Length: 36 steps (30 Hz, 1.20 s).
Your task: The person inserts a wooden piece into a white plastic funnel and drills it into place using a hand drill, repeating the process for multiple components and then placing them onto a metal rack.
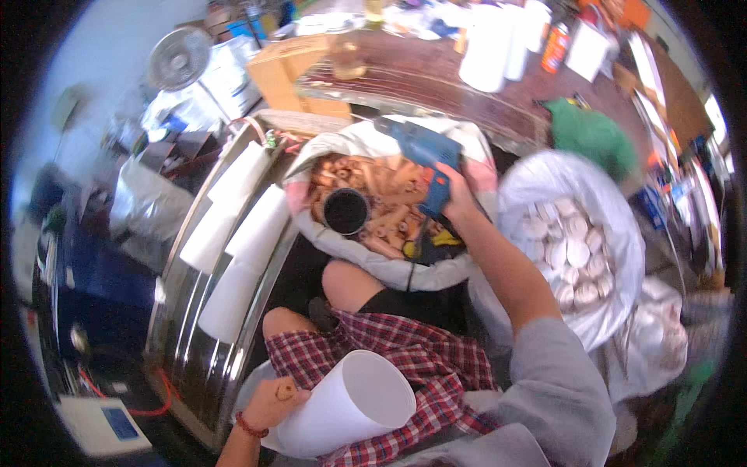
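Note:
My right hand [459, 193] is wrapped round the handle of a blue power drill [424, 146], held above a white sack of wooden pieces [362, 175]. The drill's front end points to the left. On my lap lies a large white tapered cylinder [331, 416], tilted, with its wide end facing up and right. Beside the cylinder's left side is my left hand [268, 405], closed, with a small tan wooden piece [285, 388] showing at its fingertips. Its other fingers are partly hidden, and I cannot tell whether they touch the cylinder.
A dark round container [345, 211] sits among the wooden pieces. To the right, a white bag [506, 257] holds pale round pieces. Several white cylinders [245, 233] lie on a rack at left. Beyond is a dark red table [436, 74] with an orange can [555, 48].

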Motion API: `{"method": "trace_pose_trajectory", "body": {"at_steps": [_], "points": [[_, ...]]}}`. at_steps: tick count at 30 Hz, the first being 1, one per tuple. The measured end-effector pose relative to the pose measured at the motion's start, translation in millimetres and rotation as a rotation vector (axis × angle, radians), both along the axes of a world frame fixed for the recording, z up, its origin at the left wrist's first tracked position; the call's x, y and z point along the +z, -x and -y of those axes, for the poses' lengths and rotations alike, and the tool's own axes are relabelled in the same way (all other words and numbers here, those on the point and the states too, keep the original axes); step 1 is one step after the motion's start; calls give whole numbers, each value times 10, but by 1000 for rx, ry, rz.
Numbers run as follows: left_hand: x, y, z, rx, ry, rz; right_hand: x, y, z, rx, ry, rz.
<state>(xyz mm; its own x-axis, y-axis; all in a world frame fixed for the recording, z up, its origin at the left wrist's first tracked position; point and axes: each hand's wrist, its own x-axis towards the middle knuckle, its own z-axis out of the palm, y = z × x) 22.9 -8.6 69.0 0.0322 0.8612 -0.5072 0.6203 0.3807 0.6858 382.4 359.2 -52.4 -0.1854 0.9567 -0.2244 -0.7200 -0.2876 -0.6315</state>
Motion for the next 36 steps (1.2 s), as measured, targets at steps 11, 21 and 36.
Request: {"method": "trace_pose_trajectory", "body": {"at_steps": [11,21,36], "points": [[105,-205,-231,184,-83,70,70,-288,395,-132,-38,525],[-225,376,-173,312,-322,-56,-315,-3143,1696,-442,-399,2192],[-727,117,-241,1115,-646,1155,-279,-3255,1500,-255,-144,2312]]}}
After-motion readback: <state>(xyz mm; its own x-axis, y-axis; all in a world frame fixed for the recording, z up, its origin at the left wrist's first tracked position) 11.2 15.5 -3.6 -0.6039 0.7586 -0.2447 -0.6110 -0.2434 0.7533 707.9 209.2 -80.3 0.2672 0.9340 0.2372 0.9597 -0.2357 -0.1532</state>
